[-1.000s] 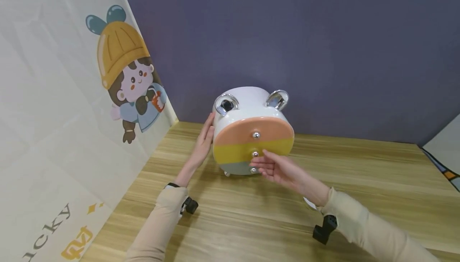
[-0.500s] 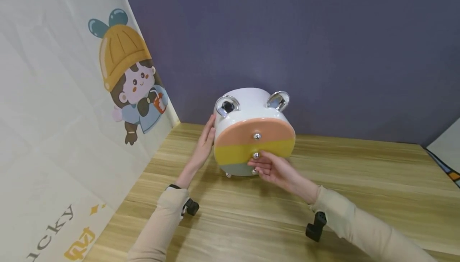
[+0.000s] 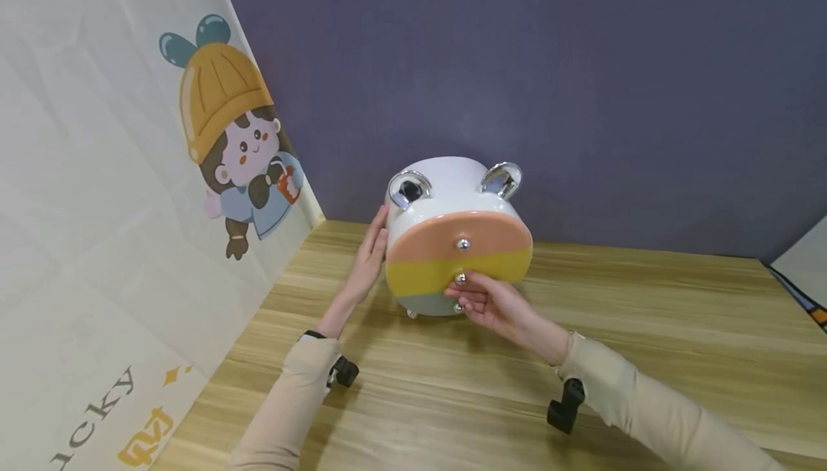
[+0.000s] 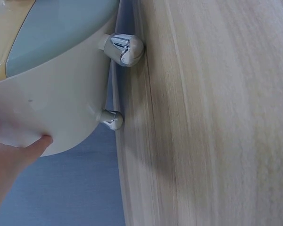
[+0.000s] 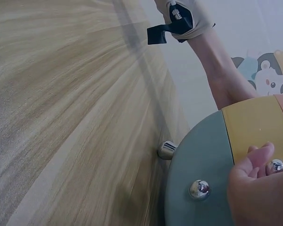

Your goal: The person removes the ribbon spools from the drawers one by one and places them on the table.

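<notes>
Left grip [image 3: 366, 259] straight-fingered, right grip [image 3: 500, 306] curled, pinching.

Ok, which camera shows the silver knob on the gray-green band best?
Right wrist: the silver knob shows large and uncovered. Head view has it small, close beside the right hand; left wrist shows part of the gray-green band, not the knob.

Right hand [image 5: 259, 188] at silver knob [image 5: 276, 166], striped cabinet [image 5: 203, 150], wood-grain table [image 5: 75, 103]

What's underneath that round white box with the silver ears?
Two silver feet show beneath the white box, with the wooden table below. Anything else farther under there is hidden by the box itself.
</notes>
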Demonstrator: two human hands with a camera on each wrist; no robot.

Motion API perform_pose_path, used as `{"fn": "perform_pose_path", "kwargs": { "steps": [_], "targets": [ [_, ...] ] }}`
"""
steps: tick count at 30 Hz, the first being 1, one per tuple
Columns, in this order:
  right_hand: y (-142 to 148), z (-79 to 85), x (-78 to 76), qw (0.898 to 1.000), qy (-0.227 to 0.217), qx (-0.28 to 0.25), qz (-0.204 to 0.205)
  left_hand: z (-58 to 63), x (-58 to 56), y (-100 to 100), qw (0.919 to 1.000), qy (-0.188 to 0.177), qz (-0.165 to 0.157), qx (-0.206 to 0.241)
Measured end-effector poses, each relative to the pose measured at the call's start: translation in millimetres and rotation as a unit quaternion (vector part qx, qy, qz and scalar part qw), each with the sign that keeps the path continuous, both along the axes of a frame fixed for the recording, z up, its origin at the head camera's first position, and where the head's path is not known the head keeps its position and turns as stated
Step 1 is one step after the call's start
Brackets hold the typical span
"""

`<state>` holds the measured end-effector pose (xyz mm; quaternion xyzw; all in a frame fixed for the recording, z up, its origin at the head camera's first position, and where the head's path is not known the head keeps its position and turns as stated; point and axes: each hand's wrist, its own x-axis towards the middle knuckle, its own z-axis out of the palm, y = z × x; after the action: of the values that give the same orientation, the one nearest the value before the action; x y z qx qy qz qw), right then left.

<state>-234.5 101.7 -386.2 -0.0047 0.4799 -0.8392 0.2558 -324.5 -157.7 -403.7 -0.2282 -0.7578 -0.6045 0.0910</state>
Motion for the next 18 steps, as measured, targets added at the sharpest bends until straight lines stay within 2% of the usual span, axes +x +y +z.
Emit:
{"fn": "perform_pose_path", "kwargs": {
  "steps": [4, 11, 18],
  "targets": [
    [-1, 0.7, 0.0, 1.000, -0.003, -0.001, -0.003, 4.6, 2.9, 0, 0.9999, -0.009, -0.005, -0.004],
    [-1, -0.1, 1.1, 1.000, -0.010, -0.010, 0.002, 29.2, 25.0, 3, 0.9997, -0.017, -0.010, -0.012],
    [-1, 0.0, 4.1, 1.000, -0.017, -0.005, 0.001, 30.0, 25.7, 3, 0.9996, -0.022, -0.014, -0.007]
  ]
}}
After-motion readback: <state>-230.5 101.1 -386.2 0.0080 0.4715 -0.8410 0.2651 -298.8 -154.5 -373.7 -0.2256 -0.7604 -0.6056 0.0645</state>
